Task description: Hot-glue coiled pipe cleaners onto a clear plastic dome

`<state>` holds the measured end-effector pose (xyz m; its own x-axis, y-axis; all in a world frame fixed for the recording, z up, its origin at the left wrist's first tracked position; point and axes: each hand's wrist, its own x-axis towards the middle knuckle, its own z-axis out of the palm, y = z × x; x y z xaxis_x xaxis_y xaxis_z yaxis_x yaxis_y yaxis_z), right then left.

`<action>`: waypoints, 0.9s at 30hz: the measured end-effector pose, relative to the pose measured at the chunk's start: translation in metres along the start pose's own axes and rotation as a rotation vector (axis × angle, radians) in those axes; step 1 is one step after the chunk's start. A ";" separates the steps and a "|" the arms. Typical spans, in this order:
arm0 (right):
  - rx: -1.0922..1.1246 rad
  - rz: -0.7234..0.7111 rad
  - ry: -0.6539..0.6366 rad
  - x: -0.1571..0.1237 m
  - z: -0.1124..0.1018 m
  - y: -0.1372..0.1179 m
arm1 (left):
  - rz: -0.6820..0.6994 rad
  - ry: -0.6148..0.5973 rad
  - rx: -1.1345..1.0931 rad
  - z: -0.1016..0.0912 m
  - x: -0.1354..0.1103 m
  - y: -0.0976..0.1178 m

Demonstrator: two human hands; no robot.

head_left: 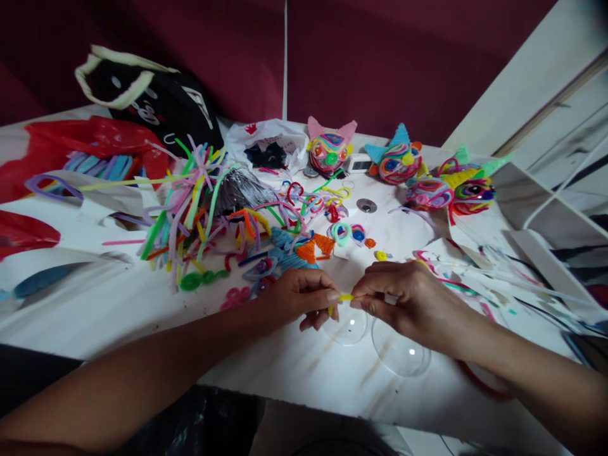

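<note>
Yellow fuzzy stem [346,297] is stretched between two hands near the middle of the near side of a white desk [294,367], with a bent end hanging under the left fingers. The left hand [306,296] pinches it, and the right hand [403,301] grips its other end between thumb and fingertips. Just below them, two clear, shiny, rounded plastic pieces [401,351] lie on the smooth, faintly streaked surface. Behind the desk stands a flat maroon wall [380,69], split by a thin pale vertical line. To the left spreads a tangled heap of soft, multicoloured stems [194,202], near a crinkled red plastic bag [95,130] and a black fabric bag [161,101] with cream handles. On the far side sits a rounded figure [327,152] with pointed pink ears and coiled, fuzzy bands.
</note>
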<state>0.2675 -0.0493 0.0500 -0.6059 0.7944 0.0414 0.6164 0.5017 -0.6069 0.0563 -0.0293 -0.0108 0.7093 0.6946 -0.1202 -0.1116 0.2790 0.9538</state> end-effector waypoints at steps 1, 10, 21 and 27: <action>0.009 -0.002 -0.003 -0.001 0.000 0.000 | -0.008 -0.004 -0.006 0.000 0.000 -0.001; 0.065 -0.046 -0.181 -0.006 -0.008 0.005 | -0.102 -0.067 0.017 -0.002 -0.002 -0.001; -0.203 -0.108 -0.108 -0.010 0.001 -0.010 | -0.032 -0.021 0.257 0.002 -0.006 0.005; -0.146 -0.103 -0.122 -0.008 -0.001 0.007 | 0.006 0.088 0.263 -0.002 -0.002 0.003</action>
<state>0.2767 -0.0518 0.0466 -0.7202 0.6938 -0.0045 0.6092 0.6292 -0.4827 0.0526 -0.0286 -0.0086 0.6448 0.7538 -0.1267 0.0773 0.1006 0.9919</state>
